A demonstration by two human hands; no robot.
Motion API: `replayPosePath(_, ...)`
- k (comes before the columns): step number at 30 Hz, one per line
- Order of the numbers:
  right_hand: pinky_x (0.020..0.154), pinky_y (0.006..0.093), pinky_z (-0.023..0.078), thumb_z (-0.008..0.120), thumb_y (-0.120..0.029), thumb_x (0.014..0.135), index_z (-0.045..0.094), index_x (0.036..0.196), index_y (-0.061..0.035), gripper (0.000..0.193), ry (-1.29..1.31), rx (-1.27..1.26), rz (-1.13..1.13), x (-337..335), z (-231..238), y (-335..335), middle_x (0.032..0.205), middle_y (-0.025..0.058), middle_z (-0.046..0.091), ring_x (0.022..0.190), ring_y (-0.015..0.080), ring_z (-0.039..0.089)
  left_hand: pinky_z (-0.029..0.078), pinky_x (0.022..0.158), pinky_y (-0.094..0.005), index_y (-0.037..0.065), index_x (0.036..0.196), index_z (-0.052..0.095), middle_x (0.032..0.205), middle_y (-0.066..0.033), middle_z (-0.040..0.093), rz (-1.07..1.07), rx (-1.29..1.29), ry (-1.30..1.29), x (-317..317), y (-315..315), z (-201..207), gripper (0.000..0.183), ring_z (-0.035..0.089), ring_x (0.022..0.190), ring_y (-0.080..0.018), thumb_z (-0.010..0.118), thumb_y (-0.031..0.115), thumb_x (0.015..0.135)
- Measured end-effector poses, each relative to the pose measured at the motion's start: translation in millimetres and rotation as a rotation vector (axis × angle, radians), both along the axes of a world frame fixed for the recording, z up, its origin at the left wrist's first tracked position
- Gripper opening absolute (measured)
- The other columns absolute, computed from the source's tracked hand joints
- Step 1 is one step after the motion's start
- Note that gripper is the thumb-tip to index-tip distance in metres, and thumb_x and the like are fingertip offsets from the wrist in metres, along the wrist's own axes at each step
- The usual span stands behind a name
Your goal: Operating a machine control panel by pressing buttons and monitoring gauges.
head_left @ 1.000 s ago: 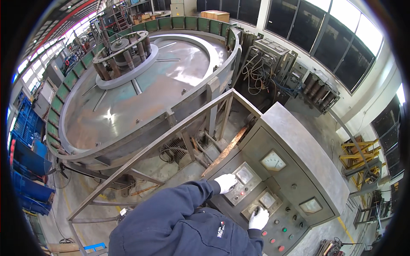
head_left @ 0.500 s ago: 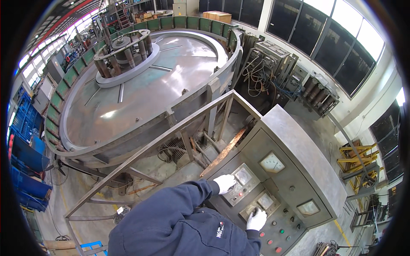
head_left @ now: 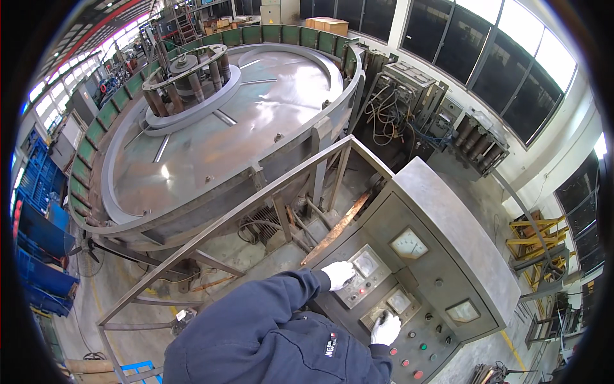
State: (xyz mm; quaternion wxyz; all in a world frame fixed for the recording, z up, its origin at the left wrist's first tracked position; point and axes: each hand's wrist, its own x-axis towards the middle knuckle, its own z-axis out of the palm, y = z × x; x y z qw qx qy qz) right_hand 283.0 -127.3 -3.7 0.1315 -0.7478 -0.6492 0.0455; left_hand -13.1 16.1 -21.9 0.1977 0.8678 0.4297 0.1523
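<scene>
My left hand [head_left: 338, 275], in a white glove, reaches to the left edge of a small meter panel [head_left: 363, 275] on a grey control console. Its fingers are curled at the panel's controls, and whatever lies under them is hidden. My right hand [head_left: 385, 330], also gloved, pinches a black knob [head_left: 384, 316] on a second meter panel [head_left: 398, 304] just to the right. Both forearms are in dark blue sleeves. Red and green push buttons [head_left: 423, 347] sit beside my right hand. Two larger dial gauges [head_left: 409, 244] are set in the console's upright face.
Beyond a metal railing [head_left: 256, 200] stands a large round machine table [head_left: 224, 153] with a green-walled rim and a central hub of upright rollers [head_left: 187, 86]. A hose-covered machine unit [head_left: 403, 96] is at the back right. Yellow stands [head_left: 534, 240] lie right of the console.
The slots in the large round table have shifted clockwise, the near one moving left. My hands keep their places on the console.
</scene>
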Motion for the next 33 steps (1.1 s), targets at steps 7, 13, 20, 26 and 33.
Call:
replayPosePath(7,0.092,0.0512,0.054,0.079,-0.018,0.087,0.077,0.116,-0.0094,0.03,-0.001,0.019,-0.02,-2,4,0,0.107,0.0174,0.069,0.105,0.0389,0.066,0.057,0.085,-0.0499,0.005,0.099,0.07,0.102,-0.0194,0.068,0.014,-0.011,-0.006,-1,-3,11,0.013,0.069,0.097,-0.04,0.068,0.017,0.092)
replayPosePath(13,0.094,0.0513,0.054,0.079,-0.018,0.086,0.077,0.117,-0.0101,0.032,-0.005,0.027,-0.009,0,-1,0,0.109,0.0171,0.069,0.107,0.0389,0.066,0.057,0.085,-0.0501,0.005,0.098,0.071,0.102,-0.0197,0.069,0.023,-0.009,-0.015,-1,-3,10,0.012,0.07,0.096,-0.0401,0.068,0.016,0.092)
replayPosePath(20,0.09,0.0515,0.053,0.081,-0.016,0.086,0.078,0.118,-0.0099,0.033,0.004,0.043,0.001,0,0,-1,0.108,0.0174,0.068,0.103,0.0389,0.065,0.057,0.085,-0.0501,0.004,0.1,0.072,0.103,-0.0211,0.069,0.018,-0.016,0.002,1,-1,4,0.015,0.07,0.097,-0.0409,0.067,0.016,0.092)
replayPosePath(26,0.095,0.0512,0.054,0.079,-0.018,0.086,0.077,0.118,-0.0108,0.033,0.017,0.005,-0.024,1,-1,0,0.111,0.0165,0.069,0.108,0.0388,0.066,0.057,0.087,-0.0507,0.004,0.101,0.072,0.104,-0.0216,0.069,0.022,-0.037,0.006,0,-1,7,0.015,0.069,0.099,-0.0414,0.068,0.016,0.092)
replayPosePath(33,0.093,0.0512,0.054,0.079,-0.018,0.086,0.078,0.118,-0.0112,0.032,0.003,0.022,-0.022,0,-5,-1,0.11,0.0169,0.068,0.107,0.0385,0.066,0.056,0.087,-0.0508,0.004,0.101,0.072,0.104,-0.0208,0.069,0.025,-0.041,-0.013,-1,-3,10,0.015,0.069,0.099,-0.0414,0.068,0.016,0.093)
